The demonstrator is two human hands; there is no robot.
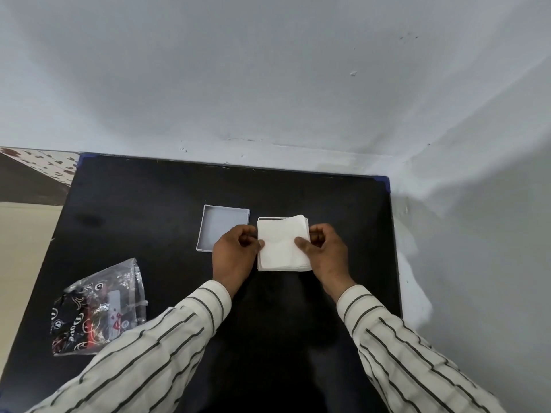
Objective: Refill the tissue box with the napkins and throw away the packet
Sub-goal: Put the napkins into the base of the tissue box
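A stack of white napkins [281,242] sits in or on the tissue box base, of which only a thin rim [269,218] shows at the back. My left hand [234,257] grips the stack's left edge and my right hand [325,251] grips its right edge, thumbs on top. The grey box lid [222,225] lies upside down just left of the stack, partly behind my left hand. The emptied clear and black printed packet [98,311] lies crumpled on the table's left front.
The black table [149,204] stands in a corner, with white walls behind and to the right. Its right edge runs close to the right wall. Floor shows beyond the table's left edge.
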